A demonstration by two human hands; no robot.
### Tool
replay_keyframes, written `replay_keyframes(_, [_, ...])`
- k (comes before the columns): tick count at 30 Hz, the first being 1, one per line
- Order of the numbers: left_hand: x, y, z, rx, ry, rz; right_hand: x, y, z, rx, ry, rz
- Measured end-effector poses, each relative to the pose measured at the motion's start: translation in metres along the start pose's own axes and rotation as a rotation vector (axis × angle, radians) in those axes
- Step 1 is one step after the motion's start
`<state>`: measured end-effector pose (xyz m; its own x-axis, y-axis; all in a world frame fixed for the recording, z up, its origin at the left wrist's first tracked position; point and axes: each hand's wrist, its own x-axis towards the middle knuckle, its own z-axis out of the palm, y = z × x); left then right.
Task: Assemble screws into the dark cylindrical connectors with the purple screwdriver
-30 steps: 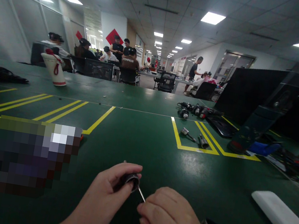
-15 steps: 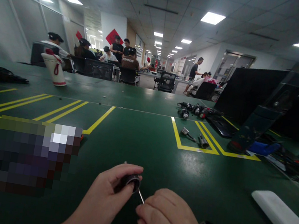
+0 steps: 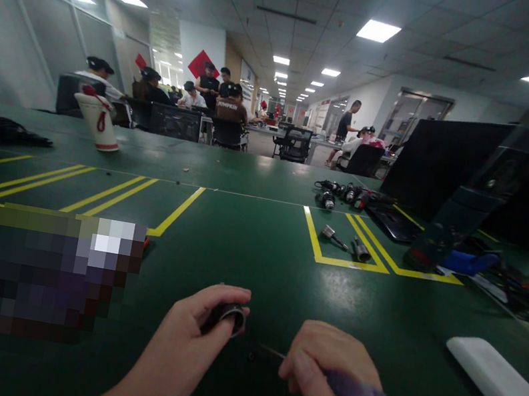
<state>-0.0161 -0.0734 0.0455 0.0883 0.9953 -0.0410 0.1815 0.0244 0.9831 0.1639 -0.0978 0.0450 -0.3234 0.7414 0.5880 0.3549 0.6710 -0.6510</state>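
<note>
My left hand (image 3: 198, 332) is closed around a dark, hollow cylindrical metal part (image 3: 233, 318), its round open end facing me and to the right. My right hand (image 3: 330, 381) grips a screwdriver (image 3: 354, 392) by its translucent purplish handle. The thin shaft points left, its tip apart from the metal part and blurred by motion. Just below and right of the left fingertips is a small dark piece (image 3: 251, 356), too small to name, over the green tabletop (image 3: 248, 236).
Two metal parts, one with a shaft (image 3: 334, 237) and one cylindrical (image 3: 361, 249), lie inside yellow tape. Behind them are several chuck-like parts (image 3: 328, 200). A white bar (image 3: 498, 379) lies right, a dark bottle (image 3: 453, 223) stands beyond, and a white cup (image 3: 98, 119) stands far left. People sit behind.
The screwdriver has come out of the metal part's open end and moved right with my right hand, which has turned. The small dark piece now shows below. My left hand has barely moved.
</note>
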Motion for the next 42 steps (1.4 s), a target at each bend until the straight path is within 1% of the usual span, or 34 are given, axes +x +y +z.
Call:
replay_keyframes(2, [0.0, 0.003, -0.001, -0.024, 0.002, -0.052, 0.001, 0.006, -0.001, 0.116, 0.022, 0.311])
replay_keyframes(3, [0.0, 0.005, -0.001, -0.036, 0.006, -0.077, 0.002, 0.01, 0.0, 0.17, 0.014, 0.442])
replay_keyframes(4, [0.0, 0.007, 0.0, -0.045, 0.012, -0.096, 0.003, 0.015, 0.001, 0.218, -0.001, 0.538])
replay_keyframes(6, [-0.001, 0.01, 0.001, -0.051, 0.016, -0.125, 0.004, 0.024, 0.004, 0.28, -0.022, 0.629])
replay_keyframes(11, [-0.003, 0.009, 0.005, -0.094, -0.004, -0.189, 0.007, 0.032, 0.01, 0.345, -0.014, 0.699])
replay_keyframes(14, [-0.002, 0.004, 0.007, -0.097, -0.037, -0.236, 0.007, 0.031, 0.011, 0.358, -0.02, 0.734])
replay_keyframes(16, [-0.002, 0.0, 0.009, -0.083, -0.049, -0.242, 0.007, 0.03, 0.012, 0.369, -0.024, 0.752])
replay_keyframes(23, [-0.002, -0.011, 0.008, -0.002, -0.108, -0.155, 0.006, 0.03, 0.015, 0.406, -0.038, 0.74])
replay_keyframes(30, [-0.002, -0.01, 0.012, 0.077, -0.131, -0.13, 0.005, 0.027, 0.017, 0.359, -0.079, 0.717])
replay_keyframes(33, [-0.001, -0.008, 0.012, 0.079, -0.139, -0.14, 0.006, 0.025, 0.018, 0.353, -0.092, 0.705])
replay_keyframes(35, [-0.001, -0.006, 0.01, 0.045, -0.124, -0.17, 0.006, 0.026, 0.017, 0.381, -0.043, 0.701])
replay_keyframes(37, [-0.002, -0.003, 0.008, -0.008, -0.099, -0.2, 0.005, 0.03, 0.013, 0.44, 0.061, 0.685])
replay_keyframes(39, [-0.002, -0.002, 0.007, -0.059, -0.074, -0.212, 0.003, 0.033, 0.01, 0.515, 0.161, 0.636])
replay_keyframes(41, [-0.002, -0.003, 0.006, -0.105, -0.07, -0.199, -0.001, 0.033, 0.007, 0.565, 0.202, 0.56])
replay_keyframes(42, [-0.002, -0.004, 0.006, -0.126, -0.077, -0.193, -0.003, 0.031, 0.006, 0.573, 0.192, 0.519])
